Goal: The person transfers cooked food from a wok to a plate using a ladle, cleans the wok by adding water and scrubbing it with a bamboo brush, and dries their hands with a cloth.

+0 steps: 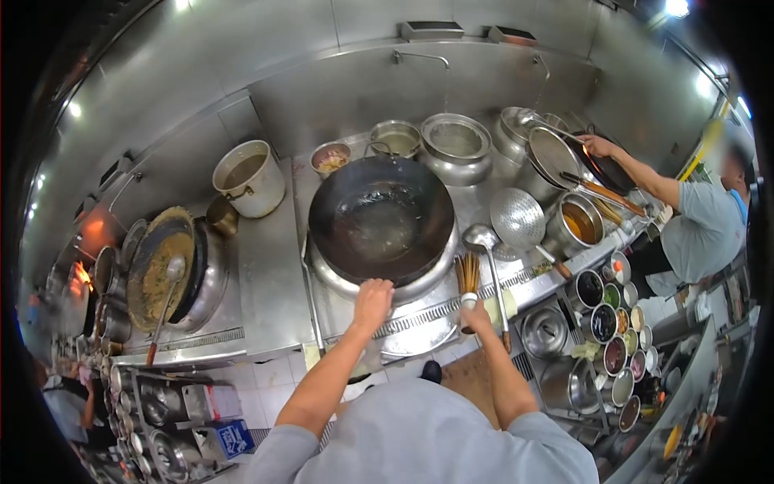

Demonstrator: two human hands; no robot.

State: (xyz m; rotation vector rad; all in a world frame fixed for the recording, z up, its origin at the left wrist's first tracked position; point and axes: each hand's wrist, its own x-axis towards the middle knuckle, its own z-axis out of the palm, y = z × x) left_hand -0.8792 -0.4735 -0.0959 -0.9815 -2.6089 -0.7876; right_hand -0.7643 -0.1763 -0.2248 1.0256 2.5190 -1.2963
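Note:
A large dark wok (379, 230) sits tilted on the round metal ring of the stove (451, 262), with a little shiny liquid in its bottom. My left hand (374, 303) is closed on the wok's near edge. To the right of the wok, my right hand (476, 318) grips a bamboo wok brush (468, 274), bristles up, pale band showing above my fingers. A ladle (481, 237) lies just right of the brush, its handle pointing toward me. Beyond it rests a perforated strainer (517, 218).
Behind the wok stand a bowl of food scraps (330, 159) and a lidded-looking metal pot (456, 137) under a running tap (423, 58). A second wok (161, 274) is at left. Sauce containers (605, 323) crowd the right. A co-worker (705, 218) holds a ladle there.

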